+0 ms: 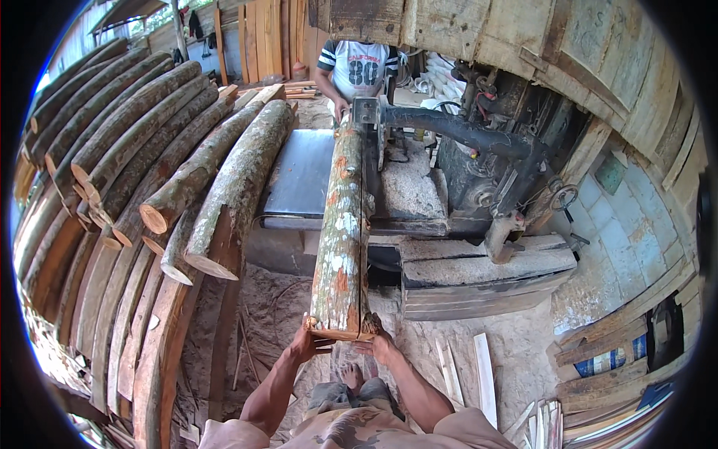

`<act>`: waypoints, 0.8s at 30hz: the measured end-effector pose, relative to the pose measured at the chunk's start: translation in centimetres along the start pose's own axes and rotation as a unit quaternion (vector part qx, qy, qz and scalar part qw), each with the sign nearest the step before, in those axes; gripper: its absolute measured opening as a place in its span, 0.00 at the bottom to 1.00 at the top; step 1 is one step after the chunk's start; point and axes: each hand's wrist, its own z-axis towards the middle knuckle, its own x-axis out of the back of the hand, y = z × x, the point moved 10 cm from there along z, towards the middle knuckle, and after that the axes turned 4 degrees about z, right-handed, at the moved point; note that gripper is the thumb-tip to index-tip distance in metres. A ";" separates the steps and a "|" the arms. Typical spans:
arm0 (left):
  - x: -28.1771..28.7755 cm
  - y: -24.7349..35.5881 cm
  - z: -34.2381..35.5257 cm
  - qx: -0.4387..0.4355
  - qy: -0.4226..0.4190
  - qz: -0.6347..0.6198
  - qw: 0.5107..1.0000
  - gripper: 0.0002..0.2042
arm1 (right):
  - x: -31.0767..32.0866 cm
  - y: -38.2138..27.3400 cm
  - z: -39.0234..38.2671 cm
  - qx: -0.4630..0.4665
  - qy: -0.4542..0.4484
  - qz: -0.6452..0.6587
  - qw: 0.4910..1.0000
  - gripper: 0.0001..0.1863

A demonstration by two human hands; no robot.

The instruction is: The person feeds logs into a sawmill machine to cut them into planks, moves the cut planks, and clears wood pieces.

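A long bark-covered log [340, 247] stretches away from me, its near end at my hands and its far end beside the saw's guide head [366, 111]. Down its right side runs a lengthwise split, setting off a narrow bark slab [365, 288]. My left hand [305, 344] grips the near end at the left corner, fingers reaching beneath. At the right corner my right hand [380, 344] is closed round the end, thumb by the slab and fingers underneath. A co-worker's hand [341, 111] touches the far end. The blade is mostly hidden.
A smooth metal table [301, 173] lies left of the log; sawdust-covered saw machinery [479, 168] stands right. Logs [239, 187] are stacked at left. A heavy beam [486, 280] lies before the machine. Loose wood strips [485, 378] litter the ground near my right. A co-worker [359, 71] stands beyond.
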 end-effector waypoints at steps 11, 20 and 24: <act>-0.4 -11.0 -8.3 -0.007 -0.011 -0.017 1.000 0.43 | 1.8 10.7 -8.4 -0.011 -0.020 0.010 1.000 0.21; 0.4 -18.9 -16.0 0.007 -0.012 -0.015 1.000 0.42 | 0.8 17.9 -16.7 0.008 -0.008 -0.025 1.000 0.29; 1.9 -22.8 -17.2 -0.002 -0.011 -0.028 1.000 0.40 | 2.2 22.3 -17.5 0.010 0.007 -0.021 1.000 0.31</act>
